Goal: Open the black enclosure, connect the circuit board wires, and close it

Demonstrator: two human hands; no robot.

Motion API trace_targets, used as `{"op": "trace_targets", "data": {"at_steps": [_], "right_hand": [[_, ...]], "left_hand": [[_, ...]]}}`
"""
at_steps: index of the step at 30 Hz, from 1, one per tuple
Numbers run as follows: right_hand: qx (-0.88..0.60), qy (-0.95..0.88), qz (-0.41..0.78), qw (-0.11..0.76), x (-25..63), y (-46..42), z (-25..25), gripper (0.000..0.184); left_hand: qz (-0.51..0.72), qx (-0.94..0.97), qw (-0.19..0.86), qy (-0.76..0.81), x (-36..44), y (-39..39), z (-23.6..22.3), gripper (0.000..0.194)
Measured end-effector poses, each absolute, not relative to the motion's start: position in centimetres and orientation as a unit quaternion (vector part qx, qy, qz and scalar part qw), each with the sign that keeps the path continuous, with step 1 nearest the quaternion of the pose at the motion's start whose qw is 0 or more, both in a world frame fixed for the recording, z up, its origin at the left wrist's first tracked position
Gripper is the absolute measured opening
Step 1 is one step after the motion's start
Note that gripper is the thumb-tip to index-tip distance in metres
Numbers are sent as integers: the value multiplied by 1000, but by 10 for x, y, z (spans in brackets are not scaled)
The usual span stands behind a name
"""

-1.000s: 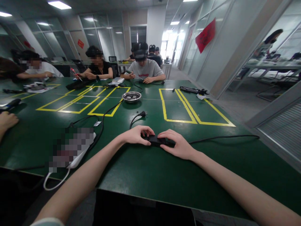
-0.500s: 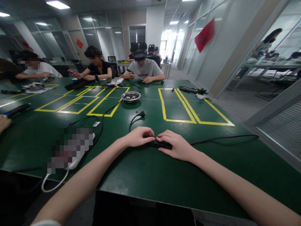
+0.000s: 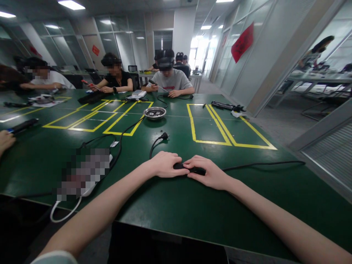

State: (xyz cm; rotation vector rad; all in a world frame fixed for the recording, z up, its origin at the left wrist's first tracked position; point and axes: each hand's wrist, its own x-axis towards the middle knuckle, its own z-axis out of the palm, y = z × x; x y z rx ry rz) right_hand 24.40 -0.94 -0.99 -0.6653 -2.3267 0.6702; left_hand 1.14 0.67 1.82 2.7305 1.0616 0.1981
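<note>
A slim black power adapter [image 3: 198,170], by its look, lies low over the green table [image 3: 176,209] between my hands. My left hand [image 3: 166,164] is closed round its left end, thumb along the near side, and hides much of it. At the other end my right hand [image 3: 211,173] grips it between thumb and fingers. The fingertips of both hands almost meet at its middle. Beyond my left hand lies a black plug [image 3: 164,136] with its prongs pointing right; its cord runs back behind that hand. Another black cord [image 3: 261,163] stretches right from beside my right hand.
A metal bowl [image 3: 154,118] with small metal parts stands beyond the plug. Left of my forearm sits a white device [image 3: 89,190], mostly blurred out. Yellow tape [image 3: 213,142] marks the table. A black tool-like object [image 3: 227,106] lies far right. Co-workers [image 3: 170,79] sit opposite.
My left hand has slid right and turned over the adapter, covering more of it. My right fingers have closed in towards the left hand. The plug has shifted slightly.
</note>
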Motion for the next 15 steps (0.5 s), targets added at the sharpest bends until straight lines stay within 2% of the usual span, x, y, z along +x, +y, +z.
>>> {"op": "trace_targets", "data": {"at_steps": [5, 10, 15], "right_hand": [[-242, -890, 248, 296, 244, -13, -8, 18], [-317, -878, 237, 269, 243, -16, -5, 35], [-319, -888, 201, 262, 243, -17, -4, 26]], "left_hand": [[58, 930, 100, 349, 12, 5, 21, 51], [91, 935, 94, 329, 10, 6, 21, 49], [112, 927, 90, 346, 11, 4, 19, 53]]}}
